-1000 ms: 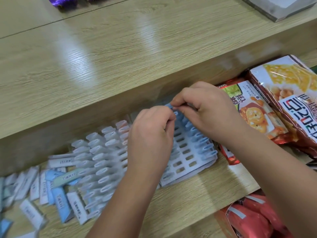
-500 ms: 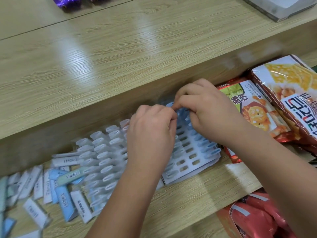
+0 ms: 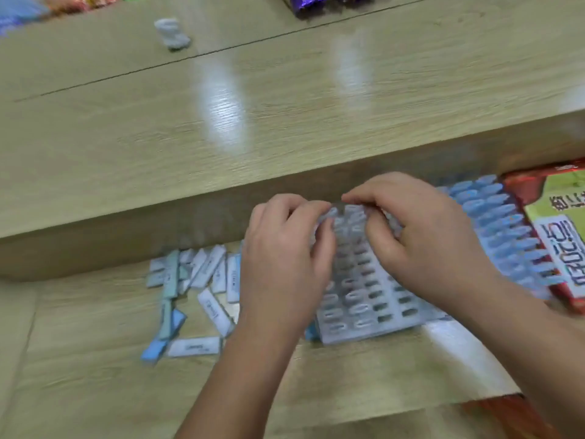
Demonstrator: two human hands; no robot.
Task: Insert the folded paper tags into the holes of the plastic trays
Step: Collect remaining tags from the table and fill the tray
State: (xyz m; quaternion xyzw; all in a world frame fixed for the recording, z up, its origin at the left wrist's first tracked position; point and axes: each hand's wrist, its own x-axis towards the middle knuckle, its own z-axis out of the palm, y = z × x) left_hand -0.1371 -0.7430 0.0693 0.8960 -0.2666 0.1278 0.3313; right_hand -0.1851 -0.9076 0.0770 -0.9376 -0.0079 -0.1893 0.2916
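White plastic trays (image 3: 364,324) lie on the lower wooden shelf. White folded tags (image 3: 348,217) stand in the left rows, empty holes show in the middle, and blue tags (image 3: 493,229) fill the right rows. My left hand (image 3: 285,248) and my right hand (image 3: 424,239) meet at the far end of the trays, curled fingertips pinching at a white tag there. Blur hides the exact grip. Loose folded tags (image 3: 196,286), white and blue, lie in a heap left of my left hand.
A thick wooden shelf board (image 3: 285,122) overhangs the far end of the trays. Snack packets (image 3: 557,236) lie against the blue tags on the right. A small white object (image 3: 172,33) and purple packets (image 3: 316,3) sit on the upper board.
The view has swung, so the trays sit further right. Both hands have shifted left along the trays' far end, from the blue tags to the white-tag rows.
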